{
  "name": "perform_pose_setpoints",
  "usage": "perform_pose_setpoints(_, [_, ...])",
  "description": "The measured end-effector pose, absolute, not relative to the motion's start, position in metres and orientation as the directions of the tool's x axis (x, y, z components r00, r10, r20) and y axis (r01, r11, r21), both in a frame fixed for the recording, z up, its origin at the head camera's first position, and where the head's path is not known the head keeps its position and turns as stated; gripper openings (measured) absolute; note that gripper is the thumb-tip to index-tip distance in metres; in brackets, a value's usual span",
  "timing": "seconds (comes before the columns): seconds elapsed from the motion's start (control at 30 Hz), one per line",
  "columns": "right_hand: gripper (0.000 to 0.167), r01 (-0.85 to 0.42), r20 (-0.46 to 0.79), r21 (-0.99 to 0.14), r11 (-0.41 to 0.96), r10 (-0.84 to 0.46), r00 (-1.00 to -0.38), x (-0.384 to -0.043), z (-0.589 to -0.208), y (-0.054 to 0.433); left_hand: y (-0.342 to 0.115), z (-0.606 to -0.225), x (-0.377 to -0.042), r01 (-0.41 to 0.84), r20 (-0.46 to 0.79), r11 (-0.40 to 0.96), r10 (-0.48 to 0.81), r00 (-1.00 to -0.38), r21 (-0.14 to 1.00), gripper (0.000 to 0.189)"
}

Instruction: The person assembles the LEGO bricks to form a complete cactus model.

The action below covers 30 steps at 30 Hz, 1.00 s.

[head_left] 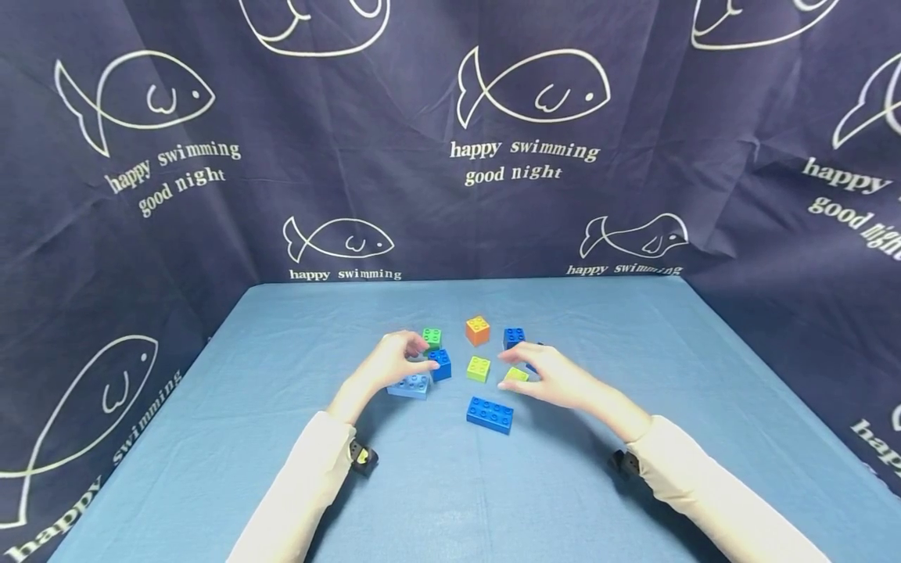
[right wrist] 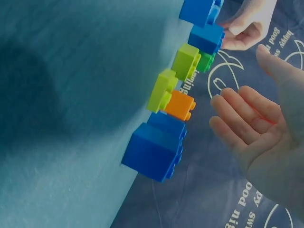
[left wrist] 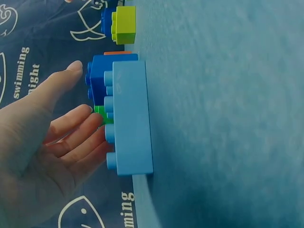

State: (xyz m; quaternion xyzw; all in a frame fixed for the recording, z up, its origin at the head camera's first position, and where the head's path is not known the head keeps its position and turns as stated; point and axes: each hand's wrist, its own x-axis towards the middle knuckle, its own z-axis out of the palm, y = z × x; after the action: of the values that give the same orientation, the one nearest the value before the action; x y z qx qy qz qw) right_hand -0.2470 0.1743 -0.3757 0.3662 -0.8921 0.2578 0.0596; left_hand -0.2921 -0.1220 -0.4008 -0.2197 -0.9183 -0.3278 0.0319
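My left hand (head_left: 396, 361) hovers with loosely bent fingers over a light blue brick (head_left: 408, 387). Its thumb tip comes close to a dark blue brick (head_left: 441, 366), and its fingers reach toward a green brick (head_left: 432, 336). In the left wrist view the palm of that hand (left wrist: 52, 137) holds nothing. Above a lime brick (head_left: 517, 375), partly covered, my right hand (head_left: 552, 378) spreads thumb and fingers apart. The right wrist view shows this hand (right wrist: 261, 128) empty too, with a dark blue brick (right wrist: 153, 152) nearby, mostly hidden by the hand in the head view.
Between the hands lies another lime brick (head_left: 478, 370), with an orange brick (head_left: 477, 331) behind it. A blue brick (head_left: 514, 337) stands at the back right, and a long blue brick (head_left: 489, 416) lies in front. A blue cloth (head_left: 450, 500) covers the table; a fish-print curtain (head_left: 422, 188) surrounds it.
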Motion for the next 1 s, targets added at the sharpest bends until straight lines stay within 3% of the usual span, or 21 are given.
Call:
perform_pose_setpoints(0.37, [0.045, -0.655, 0.176, -0.488, 0.578, -0.669, -0.722, -0.239, -0.380, 0.165, -0.116, -0.402, -0.291, 0.382, 0.134, 0.686, 0.387, -0.912, 0.619, 0.036])
perform_pose_setpoints(0.63, [0.043, -0.699, 0.193, -0.461, 0.546, -0.707, -0.680, -0.239, -0.384, 0.160, -0.119, -0.403, -0.292, 0.397, 0.149, 0.663, 0.399, -0.905, 0.635, 0.033])
perform_pose_setpoints(1.0, [0.045, -0.667, 0.119, -0.506, 0.547, -0.722, -0.682, -0.239, -0.389, 0.160, -0.119, -0.404, -0.293, 0.410, 0.148, 0.649, 0.420, -0.896, 0.641, 0.032])
